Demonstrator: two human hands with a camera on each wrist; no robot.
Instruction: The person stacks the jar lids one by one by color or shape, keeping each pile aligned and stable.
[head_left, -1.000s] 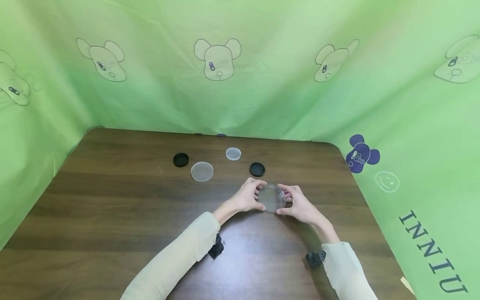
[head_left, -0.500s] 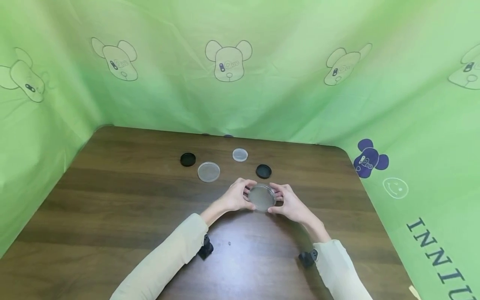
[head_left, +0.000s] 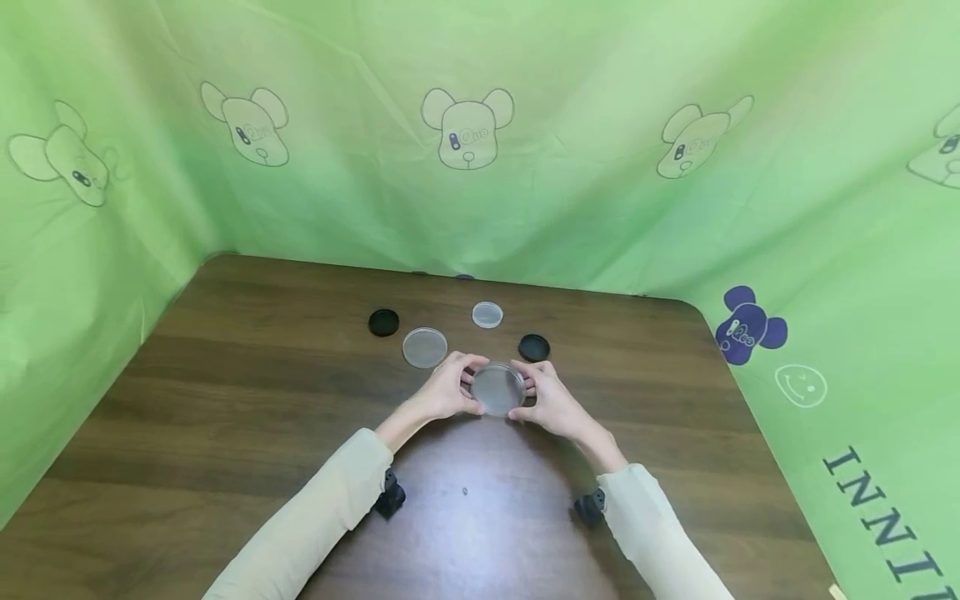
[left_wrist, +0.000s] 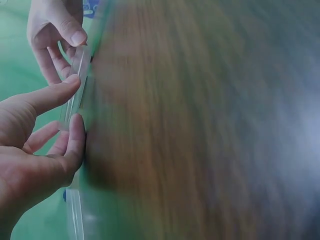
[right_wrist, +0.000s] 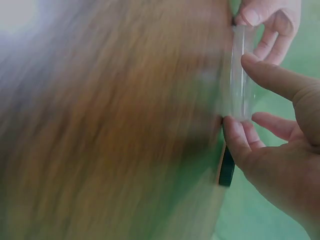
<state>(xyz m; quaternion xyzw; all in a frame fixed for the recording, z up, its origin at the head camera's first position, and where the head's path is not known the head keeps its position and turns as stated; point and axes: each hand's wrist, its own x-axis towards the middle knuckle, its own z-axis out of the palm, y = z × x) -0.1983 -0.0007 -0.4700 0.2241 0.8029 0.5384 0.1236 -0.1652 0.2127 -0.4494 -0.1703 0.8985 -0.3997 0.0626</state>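
A clear round petri dish [head_left: 498, 390] is held between both hands, its flat face visible in the head view. My left hand [head_left: 447, 387] grips its left rim with thumb and fingers, and my right hand [head_left: 550, 400] pinches the right rim. Both wrist views show the dish edge-on: the left wrist view has its clear side wall [left_wrist: 75, 95] between thumb and fingers, the right wrist view likewise [right_wrist: 242, 75]. Just beyond the right fingertips lies a black round dish [head_left: 534, 348]. A larger clear round dish [head_left: 425, 347] lies beyond the left hand.
Farther back on the brown wooden table [head_left: 247, 400] are another black round dish [head_left: 383, 322] and a small clear round dish [head_left: 487, 315]. A green printed curtain [head_left: 360, 192] stands along the table's back and sides. A tiny speck [head_left: 465, 492] lies nearer the front.
Both hands have carried the petri dish leftward over the table, from right of the nearer black dish to its left. The head view has turned a little left. The grip looks the same.
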